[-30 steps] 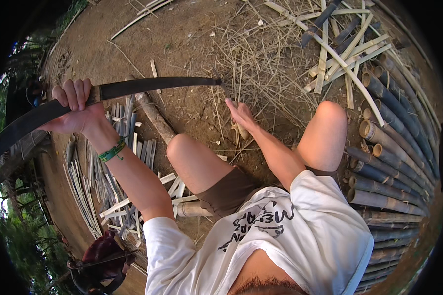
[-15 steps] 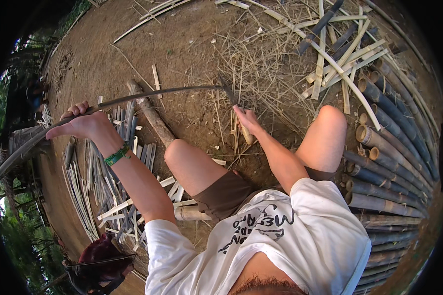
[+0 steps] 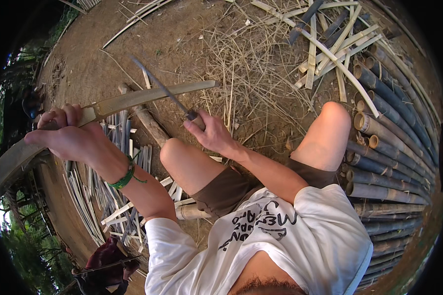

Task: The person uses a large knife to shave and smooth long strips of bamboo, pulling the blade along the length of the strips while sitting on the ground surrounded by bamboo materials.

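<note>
Left grip (image 3: 70,135) clasps bamboo strip (image 3: 128,101), apparently mid-length.

Green braided bracelet (image 3: 128,177) with loose ends, on the wrist just behind the left hand (image 3: 66,132); brown shorts (image 3: 226,192), below the right hand (image 3: 212,133); white short-sleeved T-shirt (image 3: 325,226), black lettering (image 3: 282,220), farther back from both hands.

The long, curved bamboo strip (image 3: 152,97) has been rotated: its pale tan face is now up, replacing the dark face, then the narrow edge. The bare left hand (image 3: 66,135) has rolled with it and shifted nearer. The bare right hand (image 3: 212,132) has moved left, bringing the straight, grey-bladed knife (image 3: 161,84) across the strip, tip pointing far left.
</note>
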Tool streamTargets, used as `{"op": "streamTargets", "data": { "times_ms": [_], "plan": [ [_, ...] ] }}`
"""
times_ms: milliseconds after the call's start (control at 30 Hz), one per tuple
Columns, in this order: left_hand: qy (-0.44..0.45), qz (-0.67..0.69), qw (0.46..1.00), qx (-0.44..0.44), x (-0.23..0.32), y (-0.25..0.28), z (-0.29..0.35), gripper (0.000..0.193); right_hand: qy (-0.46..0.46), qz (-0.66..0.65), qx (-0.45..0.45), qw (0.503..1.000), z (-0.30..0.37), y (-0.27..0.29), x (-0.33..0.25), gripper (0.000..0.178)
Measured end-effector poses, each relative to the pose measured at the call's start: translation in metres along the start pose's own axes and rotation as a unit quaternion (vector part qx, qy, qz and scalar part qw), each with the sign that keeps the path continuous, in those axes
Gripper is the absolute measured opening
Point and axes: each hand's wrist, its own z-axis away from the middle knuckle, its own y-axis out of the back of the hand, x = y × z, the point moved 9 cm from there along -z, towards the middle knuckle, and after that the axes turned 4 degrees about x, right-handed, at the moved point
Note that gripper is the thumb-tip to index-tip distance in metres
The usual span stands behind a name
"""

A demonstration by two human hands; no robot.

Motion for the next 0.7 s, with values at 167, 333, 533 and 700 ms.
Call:
{"op": "streamTargets", "data": {
  "times_ms": [167, 333, 533, 700],
  "plan": [
    [-0.016, -0.005, 1.000, 0.025, -0.008, 0.000, 0.009, 0.062, 0.001, 0.081, 0.050, 0.995, 0.008, 0.018, 0.075, 0.049],
    [-0.020, 0.006, 1.000, 0.001, -0.007, -0.020, 0.015, 0.062, -0.228, 0.113, 0.064, 0.965, 0.007, 0.065, 0.206, 0.056],
    [-0.040, -0.018, 0.999, 0.014, -0.002, -0.004, 0.013, 0.062, 0.033, 0.089, -0.001, 0.995, -0.012, 0.012, 0.035, 0.055],
    [-0.035, -0.020, 0.999, -0.003, -0.002, 0.000, 0.003, 0.062, -0.048, 0.112, -0.013, 0.992, 0.003, 0.022, 0.162, 0.058]
  ]
}}
